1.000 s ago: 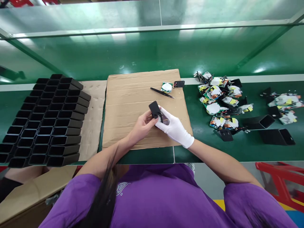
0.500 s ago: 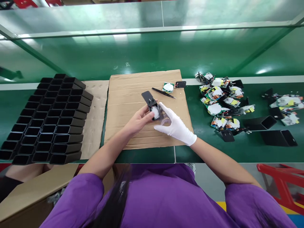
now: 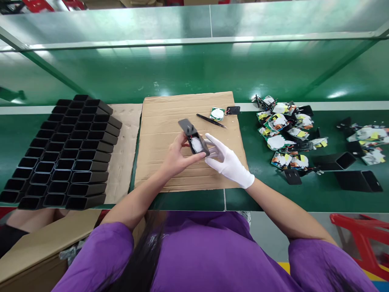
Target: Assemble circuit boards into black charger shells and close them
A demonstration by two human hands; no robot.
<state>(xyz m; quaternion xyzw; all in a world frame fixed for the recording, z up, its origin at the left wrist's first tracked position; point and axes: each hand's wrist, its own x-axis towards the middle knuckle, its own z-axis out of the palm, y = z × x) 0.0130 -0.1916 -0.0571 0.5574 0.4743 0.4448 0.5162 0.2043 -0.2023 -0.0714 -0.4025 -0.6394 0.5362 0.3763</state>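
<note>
My bare left hand (image 3: 179, 156) grips a black plastic housing (image 3: 203, 149) above the cardboard sheet. White-coated circuitry (image 3: 196, 144) shows in the housing's open end, and a black end cap (image 3: 186, 126) sticks out from it toward the upper left. My right hand (image 3: 223, 158), in a white glove, is beside the housing's right side with thumb and fingers apart; whether its fingertips touch the housing I cannot tell. Beyond my hands, black tweezers (image 3: 210, 120) lie on the cardboard near a circuit board (image 3: 217, 114) wired to another black end cap (image 3: 233, 110).
Rows of empty black housings (image 3: 73, 154) stand at left on cardboard (image 3: 124, 150). At right, circuit boards (image 3: 276, 142) lie heaped on the green bench (image 3: 252, 198), with more boards (image 3: 369, 136) and two loose black housings (image 3: 358, 181) farther right. A red stool (image 3: 361, 231) stands below.
The left thumb has moved off the white circuitry to the housing's lower edge. The circuitry sits deeper in the housing, which is tilted differently. The gloved fingers have shifted slightly.
</note>
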